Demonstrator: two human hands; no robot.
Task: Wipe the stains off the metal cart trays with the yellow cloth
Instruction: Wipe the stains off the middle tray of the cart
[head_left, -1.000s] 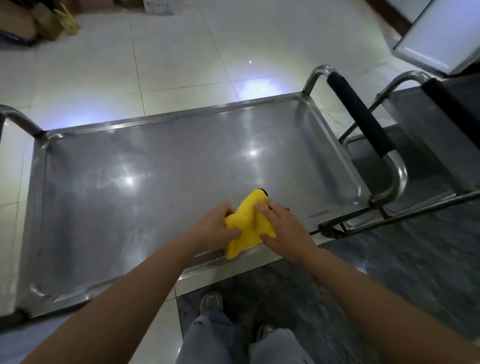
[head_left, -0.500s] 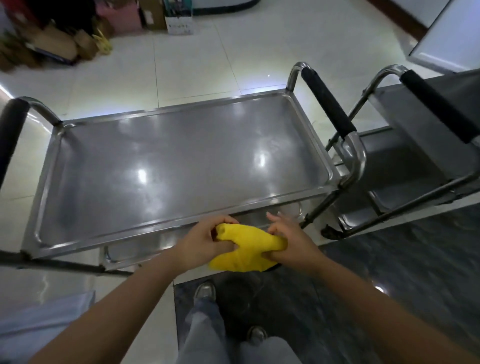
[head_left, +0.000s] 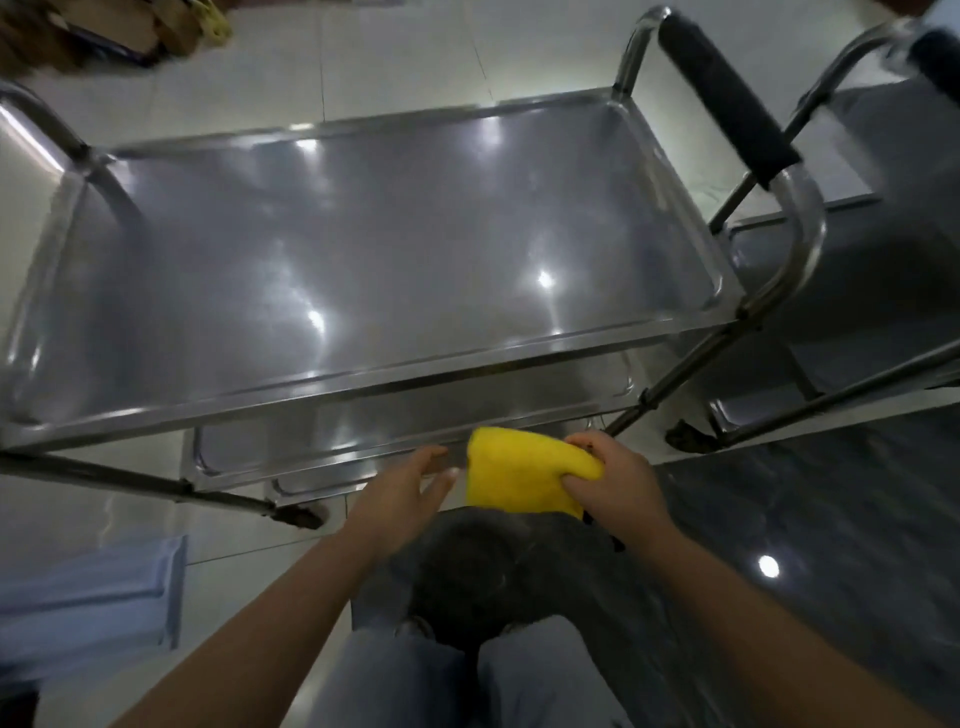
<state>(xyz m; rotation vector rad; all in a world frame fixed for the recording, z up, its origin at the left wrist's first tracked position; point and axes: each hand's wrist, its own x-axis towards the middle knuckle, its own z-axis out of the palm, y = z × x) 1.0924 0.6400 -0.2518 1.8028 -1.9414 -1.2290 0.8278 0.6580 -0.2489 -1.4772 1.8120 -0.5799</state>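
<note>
A steel cart fills the upper view; its top tray (head_left: 363, 260) is shiny and bare. A lower tray (head_left: 322, 436) shows under the near rim. The folded yellow cloth (head_left: 519, 470) hangs in the air just in front of the lower tray's near edge. My right hand (head_left: 615, 483) grips the cloth's right side. My left hand (head_left: 410, 488) is beside the cloth's left edge, fingers spread, holding nothing.
The cart's black padded handle (head_left: 727, 98) rises at the right. A second steel cart (head_left: 857, 291) stands close on the right. My legs and shoes (head_left: 467, 649) are below. A pale blue panel (head_left: 93, 597) lies at the lower left. Boxes (head_left: 78, 31) sit far left.
Both hands lifted the cloth off the top tray and drew it back toward me. My left hand has let go of it. The view pulled back, showing the lower tray.
</note>
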